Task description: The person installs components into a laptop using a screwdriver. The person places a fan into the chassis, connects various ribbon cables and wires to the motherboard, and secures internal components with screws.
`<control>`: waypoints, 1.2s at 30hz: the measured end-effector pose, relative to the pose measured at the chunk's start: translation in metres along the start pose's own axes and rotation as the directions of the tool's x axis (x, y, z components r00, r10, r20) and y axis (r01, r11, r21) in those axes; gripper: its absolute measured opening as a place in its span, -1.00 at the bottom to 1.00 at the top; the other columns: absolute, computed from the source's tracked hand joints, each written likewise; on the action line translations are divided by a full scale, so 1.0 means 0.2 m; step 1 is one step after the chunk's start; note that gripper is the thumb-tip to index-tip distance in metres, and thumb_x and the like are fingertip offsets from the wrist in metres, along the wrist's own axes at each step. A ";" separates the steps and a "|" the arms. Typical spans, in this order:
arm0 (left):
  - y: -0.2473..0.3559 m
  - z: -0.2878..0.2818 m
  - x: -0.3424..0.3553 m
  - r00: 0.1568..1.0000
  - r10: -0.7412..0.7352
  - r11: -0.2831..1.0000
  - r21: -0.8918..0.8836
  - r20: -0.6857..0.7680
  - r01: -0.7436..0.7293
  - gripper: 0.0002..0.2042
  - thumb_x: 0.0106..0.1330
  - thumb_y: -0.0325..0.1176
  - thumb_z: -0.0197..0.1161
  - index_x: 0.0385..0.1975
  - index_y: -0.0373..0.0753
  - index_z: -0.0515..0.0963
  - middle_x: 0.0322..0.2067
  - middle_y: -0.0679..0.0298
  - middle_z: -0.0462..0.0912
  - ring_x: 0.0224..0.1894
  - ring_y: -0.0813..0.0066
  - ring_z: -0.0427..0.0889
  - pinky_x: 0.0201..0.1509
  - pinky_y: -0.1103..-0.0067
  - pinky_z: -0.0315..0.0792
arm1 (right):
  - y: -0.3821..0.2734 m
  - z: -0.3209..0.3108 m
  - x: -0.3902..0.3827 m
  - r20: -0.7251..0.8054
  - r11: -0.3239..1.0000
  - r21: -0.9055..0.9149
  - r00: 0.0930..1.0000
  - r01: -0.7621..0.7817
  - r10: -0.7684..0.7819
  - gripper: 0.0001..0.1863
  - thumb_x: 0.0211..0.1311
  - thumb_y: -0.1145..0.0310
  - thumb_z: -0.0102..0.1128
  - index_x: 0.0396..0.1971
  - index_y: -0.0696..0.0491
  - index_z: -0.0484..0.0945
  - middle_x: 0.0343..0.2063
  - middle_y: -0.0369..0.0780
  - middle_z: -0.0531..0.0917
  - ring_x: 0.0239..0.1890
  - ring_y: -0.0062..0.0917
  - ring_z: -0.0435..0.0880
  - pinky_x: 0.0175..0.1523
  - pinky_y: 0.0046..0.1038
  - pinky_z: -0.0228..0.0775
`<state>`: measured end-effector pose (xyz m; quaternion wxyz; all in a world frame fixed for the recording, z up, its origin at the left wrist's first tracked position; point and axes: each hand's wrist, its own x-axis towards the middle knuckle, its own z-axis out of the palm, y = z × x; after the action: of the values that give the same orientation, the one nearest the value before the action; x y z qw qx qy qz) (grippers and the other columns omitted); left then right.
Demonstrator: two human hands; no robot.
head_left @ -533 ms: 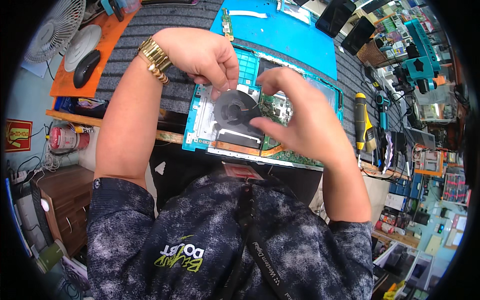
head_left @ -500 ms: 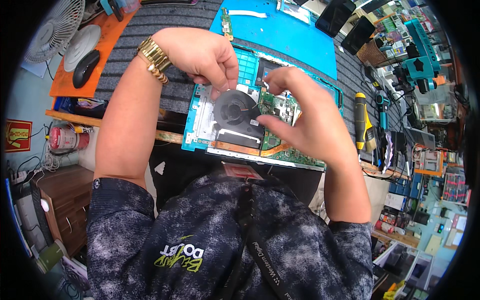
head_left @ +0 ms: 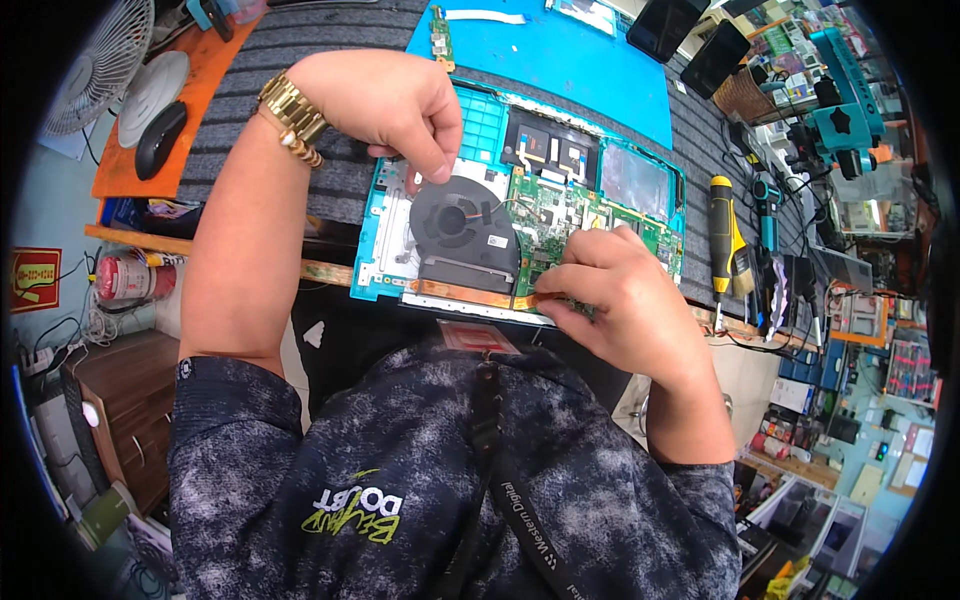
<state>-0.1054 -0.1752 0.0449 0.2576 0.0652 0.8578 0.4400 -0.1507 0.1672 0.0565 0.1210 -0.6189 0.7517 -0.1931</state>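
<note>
An open teal laptop base (head_left: 480,110) lies before me, with a round black cooling fan (head_left: 455,220), a copper heat pipe (head_left: 470,293) along its near side and a green circuit board (head_left: 540,205) to their right. My left hand (head_left: 415,135) is closed at the fan's upper-left edge, thumb and fingers gripping there. Bent fingers of my right hand (head_left: 610,295) rest at the right part of the heat pipe and the board's near edge; what they pinch, if anything, is hidden.
A blue mat (head_left: 560,60) holds a small board (head_left: 442,40) behind the laptop. To the right lie a yellow-black screwdriver (head_left: 722,240) and a brush (head_left: 743,268). A black mouse (head_left: 158,140) and white fan (head_left: 100,70) are at the left; a teal device (head_left: 845,110) stands far right.
My right hand has moved down from over the upper board to the heat pipe and curled, uncovering more board. My left hand stays at the fan, shifted slightly in view with the laptop.
</note>
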 end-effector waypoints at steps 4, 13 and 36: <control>0.01 -0.01 0.00 1.000 0.000 1.000 0.003 0.021 0.000 -0.80 0.28 -0.29 0.57 -0.31 -0.32 0.84 -0.48 0.30 0.86 -0.63 0.70 0.57 -0.57 0.63 0.36 | -0.01 0.02 0.02 0.016 1.000 0.016 1.000 0.021 -0.021 -0.87 0.16 0.44 0.54 -0.32 0.04 0.73 -0.36 -0.22 0.59 -0.20 -0.17 0.69 -0.07 -0.15 0.46; 0.02 0.03 -0.02 1.000 -0.026 0.999 0.022 0.005 0.026 -0.79 0.24 -0.28 0.61 -0.26 -0.27 0.88 -0.46 0.33 0.86 -0.59 0.68 0.60 -0.55 0.62 0.40 | -0.01 0.03 0.05 0.119 0.999 0.046 0.992 0.025 -0.030 -0.83 0.11 0.47 0.55 -0.30 0.02 0.74 -0.38 -0.25 0.61 -0.20 -0.22 0.68 -0.05 -0.20 0.41; 0.01 0.02 0.02 0.998 0.047 0.988 0.152 -0.051 -0.039 -0.77 0.22 -0.32 0.68 -0.23 -0.32 0.91 -0.46 0.28 0.86 -0.51 0.62 0.67 -0.45 0.59 0.47 | 0.02 0.00 0.10 0.179 0.998 0.059 0.984 0.008 -0.019 -0.79 0.04 0.48 0.55 -0.32 0.02 0.69 -0.35 -0.27 0.63 -0.18 -0.24 0.68 0.00 -0.22 0.35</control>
<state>-0.1064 -0.1702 0.0430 0.2188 0.0910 0.8936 0.3811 -0.1589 0.1477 0.0555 0.2047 -0.6350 0.7277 -0.1592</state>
